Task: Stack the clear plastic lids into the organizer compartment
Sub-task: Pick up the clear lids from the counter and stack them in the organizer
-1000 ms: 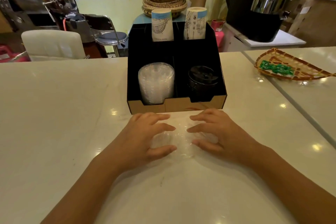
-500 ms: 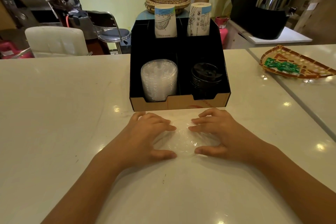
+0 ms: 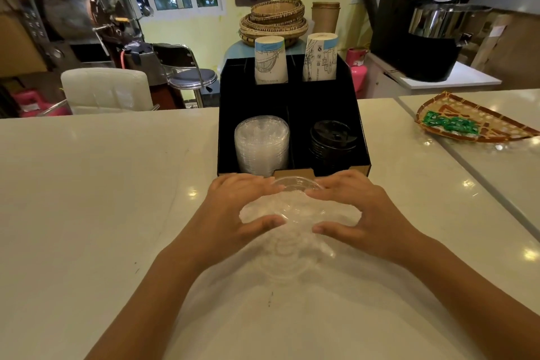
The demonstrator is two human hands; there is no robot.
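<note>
Clearly those clear lids [image 3: 287, 213], gathered on the counter [image 3: 87, 184] just before the organizer [image 3: 292, 96], look feather-light, thin and slippery, so the left hand [image 3: 233, 213] and right hand [image 3: 359, 213], cupped around them, should squeeze the rims gently.

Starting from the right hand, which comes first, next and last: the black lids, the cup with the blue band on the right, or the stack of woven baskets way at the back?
From the right hand:
1. Black lids, in the organizer's front right compartment, just beyond the fingers.
2. Right paper cup, standing in the back right compartment.
3. Woven baskets, stacked behind the organizer, near the wall.
</note>
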